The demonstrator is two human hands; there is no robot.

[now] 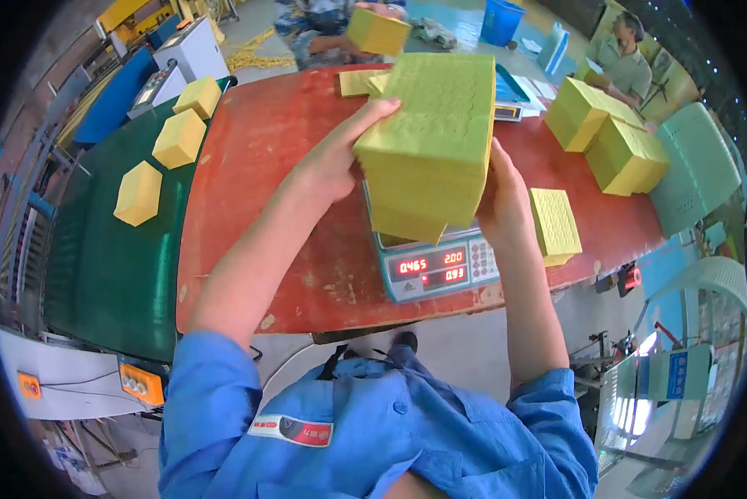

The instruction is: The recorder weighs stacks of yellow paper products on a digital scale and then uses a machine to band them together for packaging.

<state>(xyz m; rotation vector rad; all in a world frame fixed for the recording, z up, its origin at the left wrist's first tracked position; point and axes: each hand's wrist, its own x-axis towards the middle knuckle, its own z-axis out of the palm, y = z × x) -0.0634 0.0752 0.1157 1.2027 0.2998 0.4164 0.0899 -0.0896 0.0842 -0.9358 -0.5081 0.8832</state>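
Observation:
Between my two hands is a large block of stacked yellow paper (427, 125), its upper face marked with rows of small wavy cuts. My left hand (344, 154) grips its left side, thumb along the top edge. On the right side, my right hand (504, 193) presses against it, its fingers partly hidden behind. One sheet corner sticks out at the bottom. Below the block stands a digital weighing scale (403, 287) with red lit figures; the block hides most of its pan. A smaller yellow paper stack (555, 223) lies right of the scale.
The red table (249, 191) holds larger yellow stacks (627, 158) at right. Several yellow blocks (139, 193) sit on the green conveyor belt (99, 274) at left. Across the table, a person's hands hold a yellow stack (378, 33). Another person (623, 62) sits at far right near a green chair (698, 170).

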